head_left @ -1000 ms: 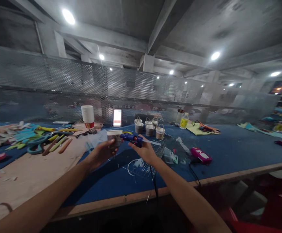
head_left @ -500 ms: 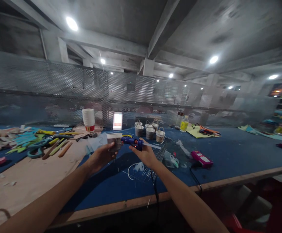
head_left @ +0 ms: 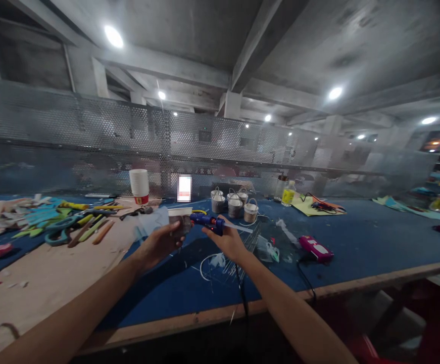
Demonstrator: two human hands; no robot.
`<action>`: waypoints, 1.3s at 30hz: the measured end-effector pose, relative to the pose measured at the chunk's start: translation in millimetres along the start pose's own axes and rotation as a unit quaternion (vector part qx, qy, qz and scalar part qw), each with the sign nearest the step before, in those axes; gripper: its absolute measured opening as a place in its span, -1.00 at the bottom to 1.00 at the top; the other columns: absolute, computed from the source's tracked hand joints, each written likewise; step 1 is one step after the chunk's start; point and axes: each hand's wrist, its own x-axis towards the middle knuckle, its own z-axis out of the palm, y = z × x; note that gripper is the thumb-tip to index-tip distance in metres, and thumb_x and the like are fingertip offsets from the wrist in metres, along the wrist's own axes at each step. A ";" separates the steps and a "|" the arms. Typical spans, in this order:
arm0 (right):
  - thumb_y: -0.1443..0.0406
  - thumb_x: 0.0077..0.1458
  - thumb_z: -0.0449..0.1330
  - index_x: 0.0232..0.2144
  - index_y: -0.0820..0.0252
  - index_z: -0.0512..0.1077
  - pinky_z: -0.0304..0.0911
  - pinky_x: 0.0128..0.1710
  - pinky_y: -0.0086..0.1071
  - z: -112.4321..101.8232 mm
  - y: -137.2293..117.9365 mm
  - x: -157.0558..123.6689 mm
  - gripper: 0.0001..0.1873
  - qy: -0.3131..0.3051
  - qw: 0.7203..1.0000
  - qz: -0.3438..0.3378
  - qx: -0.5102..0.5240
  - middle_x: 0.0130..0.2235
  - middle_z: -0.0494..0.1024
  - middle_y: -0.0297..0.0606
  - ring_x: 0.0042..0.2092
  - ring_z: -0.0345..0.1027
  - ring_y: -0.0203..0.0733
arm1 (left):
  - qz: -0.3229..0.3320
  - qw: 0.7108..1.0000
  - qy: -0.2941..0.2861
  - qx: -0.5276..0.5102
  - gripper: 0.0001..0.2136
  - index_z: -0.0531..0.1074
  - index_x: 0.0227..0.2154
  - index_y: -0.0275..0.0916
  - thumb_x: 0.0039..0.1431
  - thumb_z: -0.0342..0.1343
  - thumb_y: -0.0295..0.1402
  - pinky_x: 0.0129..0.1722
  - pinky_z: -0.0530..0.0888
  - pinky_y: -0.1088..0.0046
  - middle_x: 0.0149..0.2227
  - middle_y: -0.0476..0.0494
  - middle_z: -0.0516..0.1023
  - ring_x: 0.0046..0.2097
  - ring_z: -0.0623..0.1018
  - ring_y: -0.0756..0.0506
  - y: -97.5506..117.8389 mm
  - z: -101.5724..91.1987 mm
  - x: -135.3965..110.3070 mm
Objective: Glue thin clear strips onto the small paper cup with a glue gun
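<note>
My left hand point(head_left: 161, 243) is closed around a small paper cup point(head_left: 181, 225), its white rim up and its lower part dark greyish brown. In my right hand point(head_left: 230, 240) is a blue glue gun point(head_left: 207, 221), with a pale glue stick point(head_left: 244, 228) sticking out of its back end. The gun's nozzle points left and is at the cup's side; whether it touches cannot be made out. Just beyond the gun stand several small bucket-like cups with looped handles point(head_left: 235, 206). Thin wires point(head_left: 238, 265) lie on the blue table under my right hand.
A stack of white paper cups point(head_left: 139, 186) stands back left. Blue-handled scissors point(head_left: 58, 231), sticks and coloured scraps lie at left. Clear bottles point(head_left: 288, 194), a yellow sheet point(head_left: 303, 206) and a magenta device point(head_left: 315, 248) are at right. A perforated metal screen point(head_left: 189, 139) rises behind.
Both hands keep their grip on the cup and the glue gun in nearly the same place. The whole view has shifted very slightly.
</note>
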 end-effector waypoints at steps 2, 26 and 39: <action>-0.03 0.13 0.39 -0.19 0.13 0.48 0.35 -0.20 -0.32 0.0 -1.2 0.1 -0.59 0.001 1.000 0.004 0.005 -0.25 0.56 -0.30 -0.21 0.41 -0.12 | 0.002 1.000 -0.008 0.001 -0.77 0.60 -0.04 -0.32 0.25 0.30 -0.45 -0.41 0.48 0.51 -0.22 -0.17 0.72 -0.38 0.59 -0.03 0.1 0.0 -0.4; -0.08 0.14 0.37 -0.26 0.12 0.44 0.32 -0.24 -0.33 -2.9 1.9 0.7 -0.57 -0.004 1.000 0.002 -0.026 -0.34 0.48 -0.36 -0.30 0.32 -0.18 | 0.005 1.000 -0.016 0.002 -0.74 0.58 0.02 -0.34 0.28 0.28 -0.45 -0.40 0.47 0.49 -0.12 -0.24 0.72 -0.38 0.56 -0.03 3.0 2.8 -2.7; -0.07 0.14 0.37 -0.24 0.12 0.49 0.35 -0.21 -0.30 -4.2 3.6 1.7 -0.58 0.002 0.999 0.006 -0.045 -0.32 0.51 -0.34 -0.29 0.34 -0.17 | -0.001 1.000 -0.013 -0.002 -0.75 0.57 0.01 -0.33 0.29 0.27 -0.46 -0.41 0.47 0.48 -0.10 -0.26 0.71 -0.38 0.54 -0.03 3.5 3.3 -3.9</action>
